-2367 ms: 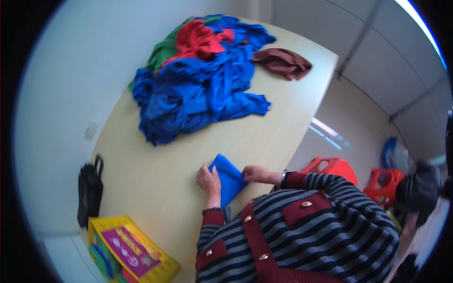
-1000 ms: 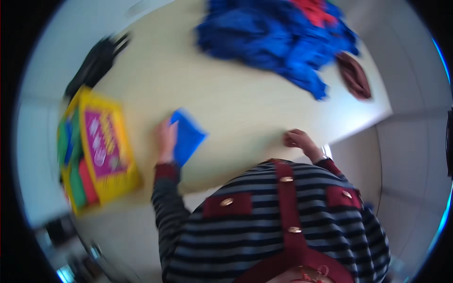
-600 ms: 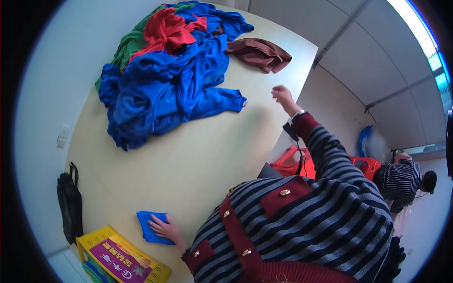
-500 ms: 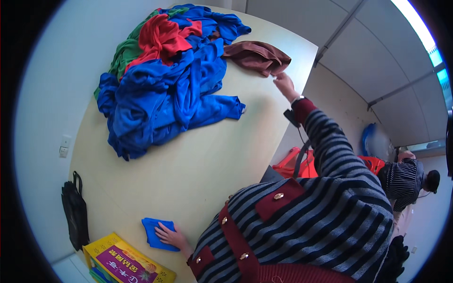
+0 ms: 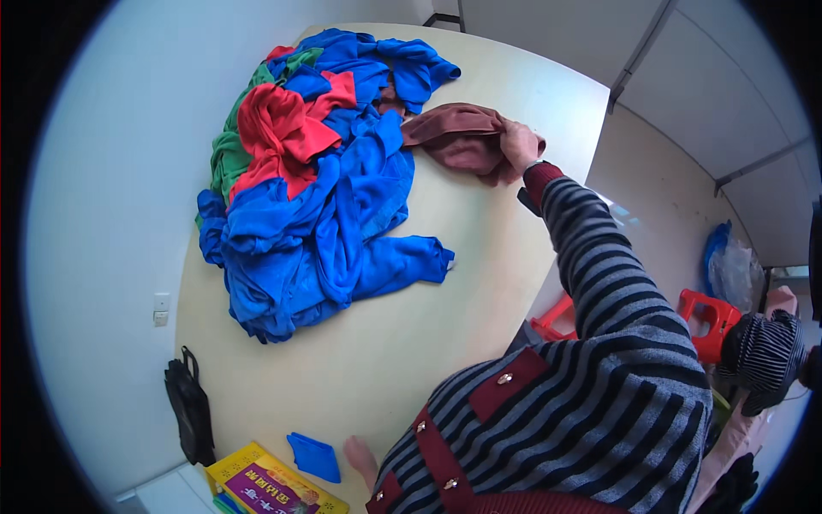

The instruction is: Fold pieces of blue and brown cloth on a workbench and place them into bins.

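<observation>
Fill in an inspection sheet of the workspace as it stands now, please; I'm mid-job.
Surface: pale table, light glare toward its far right corner.
Job's things: brown cloth, its left end at the heap; folded blue cloth near the table's near end.
Clutter: loose heap of blue, red and green cloths; yellow box with purple panel; black bag by the wall.
Hands: right hand grips the brown cloth; left hand beside the folded blue cloth, not touching it, fingers unclear.
Cables: nothing clearly seen.
Surroundings: pale wall, red stools, another person in stripes.
</observation>
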A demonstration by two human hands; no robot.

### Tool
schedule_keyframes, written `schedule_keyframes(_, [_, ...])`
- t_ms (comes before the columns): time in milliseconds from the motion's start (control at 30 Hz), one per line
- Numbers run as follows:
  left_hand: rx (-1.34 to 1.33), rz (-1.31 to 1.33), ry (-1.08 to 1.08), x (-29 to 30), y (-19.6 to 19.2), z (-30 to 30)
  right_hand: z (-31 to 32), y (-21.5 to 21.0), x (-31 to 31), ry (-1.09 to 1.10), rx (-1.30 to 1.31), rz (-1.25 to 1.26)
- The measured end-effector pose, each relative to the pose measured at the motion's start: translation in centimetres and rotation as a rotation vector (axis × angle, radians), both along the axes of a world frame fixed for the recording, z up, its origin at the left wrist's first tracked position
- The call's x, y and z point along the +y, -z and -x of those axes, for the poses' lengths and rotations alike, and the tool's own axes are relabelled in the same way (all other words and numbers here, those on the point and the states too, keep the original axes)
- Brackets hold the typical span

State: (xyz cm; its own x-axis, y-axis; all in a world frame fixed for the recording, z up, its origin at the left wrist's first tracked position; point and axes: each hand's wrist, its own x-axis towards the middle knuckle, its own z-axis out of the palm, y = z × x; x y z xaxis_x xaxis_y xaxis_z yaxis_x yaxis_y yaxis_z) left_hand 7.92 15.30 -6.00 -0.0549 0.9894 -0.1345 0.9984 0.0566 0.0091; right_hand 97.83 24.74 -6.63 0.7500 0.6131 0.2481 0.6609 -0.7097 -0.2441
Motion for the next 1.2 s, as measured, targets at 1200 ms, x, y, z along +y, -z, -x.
schedule_keyframes(1200, [-1.489,-0.322,0.123,-3.7,-20.3,-18.8,52.1,-25.5,-15.0,-1.295,1.533,-0.197])
